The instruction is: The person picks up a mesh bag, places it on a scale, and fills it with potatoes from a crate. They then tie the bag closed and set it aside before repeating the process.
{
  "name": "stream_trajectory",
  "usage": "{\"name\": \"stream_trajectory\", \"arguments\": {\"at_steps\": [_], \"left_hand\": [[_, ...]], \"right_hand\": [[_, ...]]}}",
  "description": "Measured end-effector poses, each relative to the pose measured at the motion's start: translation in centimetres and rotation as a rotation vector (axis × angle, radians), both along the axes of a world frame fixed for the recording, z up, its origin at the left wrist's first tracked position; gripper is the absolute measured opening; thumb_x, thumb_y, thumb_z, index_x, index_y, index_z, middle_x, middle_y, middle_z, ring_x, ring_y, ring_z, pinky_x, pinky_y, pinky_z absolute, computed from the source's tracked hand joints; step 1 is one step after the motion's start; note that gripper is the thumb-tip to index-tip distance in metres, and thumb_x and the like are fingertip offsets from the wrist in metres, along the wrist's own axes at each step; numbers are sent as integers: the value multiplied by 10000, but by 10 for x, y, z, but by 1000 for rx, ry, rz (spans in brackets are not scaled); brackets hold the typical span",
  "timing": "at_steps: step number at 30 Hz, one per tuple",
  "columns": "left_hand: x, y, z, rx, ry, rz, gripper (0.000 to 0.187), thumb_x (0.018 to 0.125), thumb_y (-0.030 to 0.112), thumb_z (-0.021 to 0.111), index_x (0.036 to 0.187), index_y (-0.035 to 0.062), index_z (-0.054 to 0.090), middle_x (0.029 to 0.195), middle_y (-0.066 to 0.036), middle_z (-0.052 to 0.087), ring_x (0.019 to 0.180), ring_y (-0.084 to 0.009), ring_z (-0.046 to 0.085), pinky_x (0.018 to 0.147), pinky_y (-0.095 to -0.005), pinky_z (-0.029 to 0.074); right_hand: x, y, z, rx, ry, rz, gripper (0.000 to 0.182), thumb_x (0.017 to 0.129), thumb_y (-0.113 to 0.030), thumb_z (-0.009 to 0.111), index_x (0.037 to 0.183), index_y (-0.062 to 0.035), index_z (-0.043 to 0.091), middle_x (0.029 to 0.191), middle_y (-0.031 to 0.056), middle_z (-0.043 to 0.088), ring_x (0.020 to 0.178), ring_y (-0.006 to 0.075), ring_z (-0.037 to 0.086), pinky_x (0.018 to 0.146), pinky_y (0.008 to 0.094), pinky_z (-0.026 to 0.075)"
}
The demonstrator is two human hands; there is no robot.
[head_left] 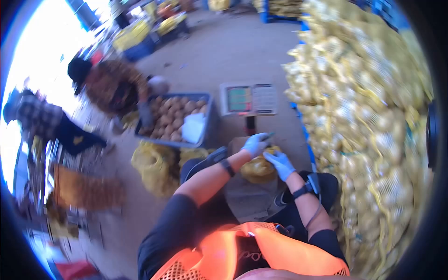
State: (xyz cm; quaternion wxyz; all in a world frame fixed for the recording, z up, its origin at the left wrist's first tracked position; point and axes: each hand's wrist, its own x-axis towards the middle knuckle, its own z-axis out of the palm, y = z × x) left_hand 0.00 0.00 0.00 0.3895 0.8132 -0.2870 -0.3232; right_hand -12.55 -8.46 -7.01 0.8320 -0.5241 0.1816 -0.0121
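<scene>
A yellow mesh bag (258,171) with pale round produce inside stands between my knees, below the scale display (248,99). My left hand (255,145), in a light blue glove, is closed at the upper left of the bag, with a small dark green item sticking out by its fingertips. On the bag's top right lies my right hand (280,164), also gloved, its fingers against the mesh. The fingers look bent around the bag's gathered top, though blur hides the exact grip.
A grey crate (210,122) of brown round produce holds a white sheet (193,127). A person (112,88) bends over it; another person (46,119) stands far left. Filled mesh bags (364,140) are stacked high at right. More yellow bags (158,168) sit left of my knee.
</scene>
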Motion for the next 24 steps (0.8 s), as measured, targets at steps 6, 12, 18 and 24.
{"name": "stream_trajectory", "arguments": {"at_steps": [6, 12, 18, 24], "left_hand": [[-75, -149, -95, -201, 164, 198, 187, 837, 168, 592, 916, 1, 623, 793, -63, 644, 715, -173, 582, 688, -330, 474], [-71, -169, -110, -361, 501, 427, 171, 847, 173, 553, 946, 43, 603, 766, -83, 645, 594, -161, 589, 537, -306, 475], [-39, -155, -87, -461, 633, 695, 142, 874, 198, 521, 869, 67, 575, 690, -57, 630, 448, -146, 516, 393, -310, 391], [-62, -118, -56, -303, -398, 84, 172, 873, 243, 551, 951, 92, 583, 786, -155, 634, 705, -332, 607, 643, -386, 470]], "right_hand": [[-83, -163, -30, -414, 126, -110, 610, 623, 16, 742, 1181, -61, 509, 1123, 56, 558, 966, 174, 579, 842, 300, 485], [-90, -181, -39, -1095, -4, 22, 467, 628, -56, 778, 1026, -48, 534, 1021, 57, 545, 930, 181, 551, 854, 326, 447], [-79, -179, 2, -393, 262, -209, 190, 857, -213, 649, 962, -88, 552, 671, -8, 492, 550, 78, 465, 499, 191, 375], [-76, -202, -17, 649, 139, -126, 229, 901, -285, 565, 991, -75, 579, 803, 40, 619, 639, 138, 573, 539, 221, 467]]}}
